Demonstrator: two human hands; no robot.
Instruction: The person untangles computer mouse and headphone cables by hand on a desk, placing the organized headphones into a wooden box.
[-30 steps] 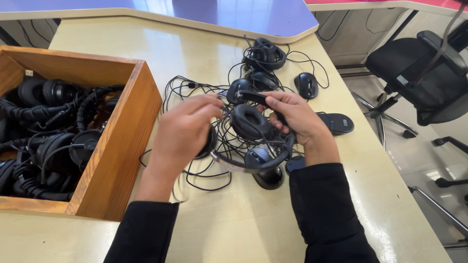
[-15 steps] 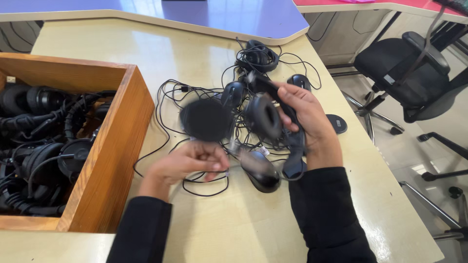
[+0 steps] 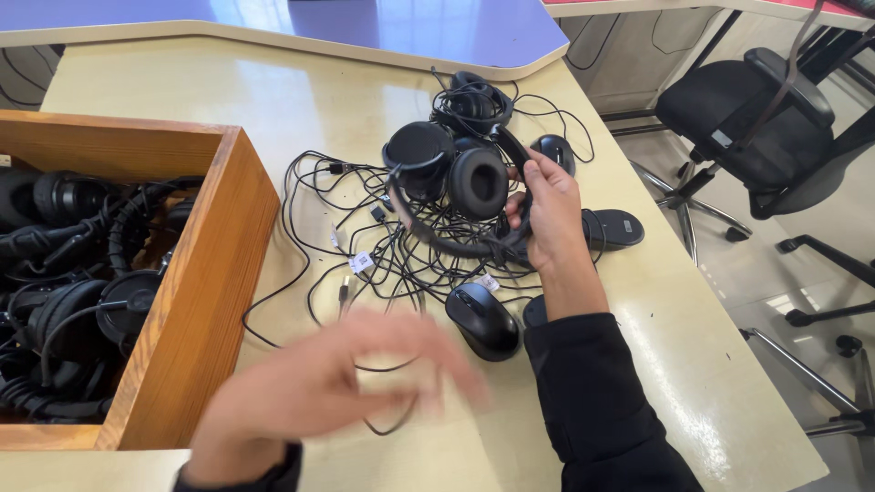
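Wooden box: at far left I see the open crate point(image 3: 196, 301) on the bench point(image 3: 273, 100), packed with black headsets and coiled leads.
Left hand: my left hand point(image 3: 337, 392) sweeps low over the bench in a blur, fingers spread, gripping nothing.
Cable tangle: thin black leads point(image 3: 365, 246) sprawl between box and hands, some trailing from the lifted headset.
Headset: the black headset point(image 3: 456, 187) hangs above the tangle, ear cups side by side, band curving beneath.
Right hand: my right hand point(image 3: 547, 214) is clenched on the headset's band.
Mice: one black mouse point(image 3: 483, 321) lies just below the wrist, another point(image 3: 554, 150) beyond the fingers.
Technique: I judge it best to lift slowly and free the trailing lead with the empty hand, not yank.
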